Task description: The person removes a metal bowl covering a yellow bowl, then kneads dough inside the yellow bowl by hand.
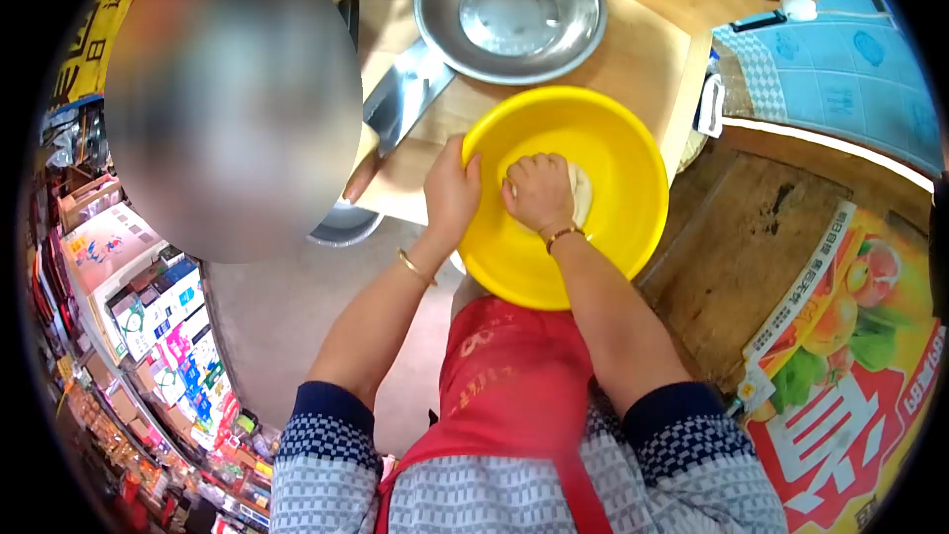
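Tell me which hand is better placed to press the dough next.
Probably the right hand: it rests on the dough inside the yellow bowl, fingers curled, while the left hand holds the bowl's side at the rim.

This looks like a small shop with a food-preparation corner. Well to the left of the grip of the left hand (pixel 452 196) on the round yellow plastic bowl (pixel 628 213), crowded racks of small, brightly coloured packages (pixel 183 351) suggest retail stock, with a yellow sign bearing dark characters (pixel 91 35) farther up. Beyond the grip, a pale wooden worktop (pixel 643 54) carries a round, shiny steel basin (pixel 509 15) and a broad steel blade (pixel 410 89), both suited to kitchen work.
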`<state>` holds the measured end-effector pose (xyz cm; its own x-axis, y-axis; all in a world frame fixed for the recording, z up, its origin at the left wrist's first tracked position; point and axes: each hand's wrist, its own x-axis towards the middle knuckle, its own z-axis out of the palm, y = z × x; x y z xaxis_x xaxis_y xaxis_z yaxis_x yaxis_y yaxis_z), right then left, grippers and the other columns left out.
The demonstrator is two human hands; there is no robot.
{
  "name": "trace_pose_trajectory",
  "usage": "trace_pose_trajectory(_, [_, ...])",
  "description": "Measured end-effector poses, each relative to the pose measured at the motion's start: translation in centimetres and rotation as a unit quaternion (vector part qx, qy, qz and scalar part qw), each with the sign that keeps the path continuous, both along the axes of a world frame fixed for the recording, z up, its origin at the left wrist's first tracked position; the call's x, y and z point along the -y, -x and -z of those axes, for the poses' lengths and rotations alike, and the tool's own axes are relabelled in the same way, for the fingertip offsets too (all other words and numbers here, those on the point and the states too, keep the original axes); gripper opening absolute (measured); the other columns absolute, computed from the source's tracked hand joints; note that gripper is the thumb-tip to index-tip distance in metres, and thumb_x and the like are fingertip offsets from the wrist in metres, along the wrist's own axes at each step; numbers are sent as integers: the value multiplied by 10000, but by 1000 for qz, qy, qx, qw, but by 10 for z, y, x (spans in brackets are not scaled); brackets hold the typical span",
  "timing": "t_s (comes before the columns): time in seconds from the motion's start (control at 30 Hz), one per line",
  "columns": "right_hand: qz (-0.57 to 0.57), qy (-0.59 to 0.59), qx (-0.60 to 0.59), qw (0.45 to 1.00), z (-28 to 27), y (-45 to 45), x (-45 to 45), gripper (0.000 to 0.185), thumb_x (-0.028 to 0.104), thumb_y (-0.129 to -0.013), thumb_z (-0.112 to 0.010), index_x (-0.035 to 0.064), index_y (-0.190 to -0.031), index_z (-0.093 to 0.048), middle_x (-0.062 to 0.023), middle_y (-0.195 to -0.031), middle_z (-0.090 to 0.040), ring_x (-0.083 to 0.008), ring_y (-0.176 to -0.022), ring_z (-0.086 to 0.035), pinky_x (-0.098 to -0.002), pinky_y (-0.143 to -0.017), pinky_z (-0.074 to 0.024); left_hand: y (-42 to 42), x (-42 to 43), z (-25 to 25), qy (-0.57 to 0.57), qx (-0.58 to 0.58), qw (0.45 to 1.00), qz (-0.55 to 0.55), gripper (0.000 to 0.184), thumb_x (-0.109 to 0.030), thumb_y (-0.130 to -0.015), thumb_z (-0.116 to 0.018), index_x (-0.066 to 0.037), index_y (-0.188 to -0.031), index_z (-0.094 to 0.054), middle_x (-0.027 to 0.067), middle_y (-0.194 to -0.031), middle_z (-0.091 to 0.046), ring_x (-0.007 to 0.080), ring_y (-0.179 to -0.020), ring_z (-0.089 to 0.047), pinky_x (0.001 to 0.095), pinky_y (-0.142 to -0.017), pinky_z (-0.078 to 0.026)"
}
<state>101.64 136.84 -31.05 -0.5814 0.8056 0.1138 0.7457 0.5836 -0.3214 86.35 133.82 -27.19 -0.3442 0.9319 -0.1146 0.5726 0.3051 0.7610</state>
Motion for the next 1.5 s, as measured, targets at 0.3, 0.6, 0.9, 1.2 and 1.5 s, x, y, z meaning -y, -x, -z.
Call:
trace_pose_trajectory(0.3, [-28, 45, 0, 999, 11, 14, -26, 86, 194, -744, -616, 108, -742, -614, -62, -791, -587, -248, -839, -559, -409, -839, -403, 0, -9, -4, 14, 9, 1000, 0, 223, -95, -888, -574, -50, -1105, -547, 211, -944, -638, 410, -860, -616, 442, -715, -492])
trace_pose_trajectory(0.6, [-34, 88, -3, 996, 21, 21, -37, 112, 188, -738, -610, 83, -760, -641, -86, -816, -624, -257, -852, -579, -387, -765, -431, -1, -8, -3, 8, -1, 1000, 10, 226, -90, -888, -571, -45, -1106, -533, 219, -945, -631, 420, -855, -610, 457, -708, -488])
trace_pose_trajectory(0.9, [-41, 66, -21, 997, 19, 16, -26, 182, 224, -781, -578, 77, -716, -664, -106, -767, -655, -293, -790, -615, -420, -731, -458, 0, 4, 7, -30, -23, 999, 27, 250, -130, -880, -587, -58, -1112, -528, 224, -914, -634, 437, -854, -601, 481, -701, -478])
trace_pose_trajectory(1.2, [-112, 15, 104, 988, -43, -46, 44, 258, 289, -845, -528, 90, -839, -691, -75, -851, -669, -247, -908, -593, -421, -905, -413, 0, -5, 8, 25, -54, 998, 9, 240, -162, -874, -598, -70, -1087, -536, 213, -915, -649, 431, -846, -620, 495, -703, -482])
trace_pose_trajectory(1.5, [-3, 3, 19, 1000, -17, -35, 47, 215, 291, -793, -593, 98, -741, -673, -70, -778, -642, -249, -843, -585, -420, -874, -415, 0, -4, 8, -24, -16, 999, 15, 199, -124, -886, -572, -42, -1064, -535, 213, -927, -636, 421, -879, -601, 472, -734, -472])
